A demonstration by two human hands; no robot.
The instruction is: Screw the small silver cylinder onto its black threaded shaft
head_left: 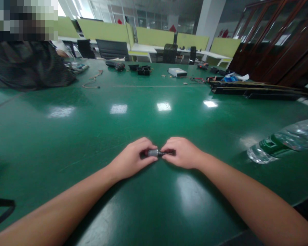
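Between my hands, just above the green tabletop or resting on it, lies a small grey-and-black cylinder [153,153] with a narrow black end pointing right. Its exact kind is too small to make out. My left hand [135,157] pinches the thick grey body between thumb and fingers. The thumb and fingertips of my right hand [182,153] close on the thin black end. Fingers hide both outer ends of the cylinder.
A clear plastic bottle [279,143] with a green label lies on its side at right. Long black strips [254,90] are stacked at the far right. A dark bag [28,65] stands far left. Along the far side are a white box [177,72], black parts [143,70] and a cable [92,80].
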